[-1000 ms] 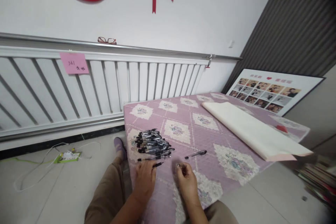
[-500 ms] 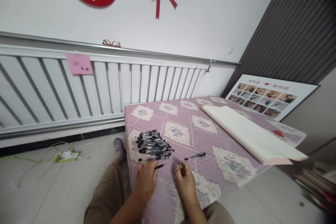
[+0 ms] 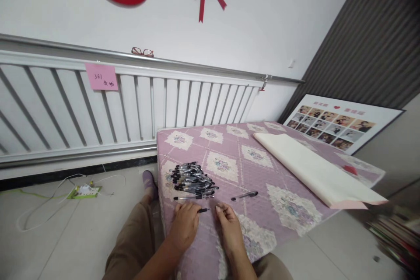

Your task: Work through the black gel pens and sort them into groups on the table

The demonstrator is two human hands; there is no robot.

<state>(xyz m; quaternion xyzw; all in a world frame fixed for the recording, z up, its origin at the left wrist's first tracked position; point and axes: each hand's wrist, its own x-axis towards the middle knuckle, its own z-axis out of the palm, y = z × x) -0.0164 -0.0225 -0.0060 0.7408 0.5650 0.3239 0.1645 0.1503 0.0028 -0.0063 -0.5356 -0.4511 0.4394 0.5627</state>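
My left hand (image 3: 184,226) rests on the purple patterned tablecloth (image 3: 262,175) and is closed on a black pen (image 3: 203,210) whose tip pokes out to the right. Close beside it, my right hand (image 3: 229,227) has its fingers pinched together; what they hold is too small to make out. A pile of several black pens (image 3: 192,179) lies just beyond my left hand. One single pen (image 3: 244,195) lies apart, beyond my right hand.
A folded cream sheet (image 3: 315,168) lies across the table's right side. A white radiator (image 3: 124,105) with a pink note (image 3: 101,76) and glasses (image 3: 142,51) lines the wall. A power strip with cables (image 3: 83,191) lies on the floor. A photo board (image 3: 341,122) leans at the right.
My two hands have drawn closer together, the right hand shifting left towards the pen tip. The camera has tilted slightly; the pens on the table have not moved.
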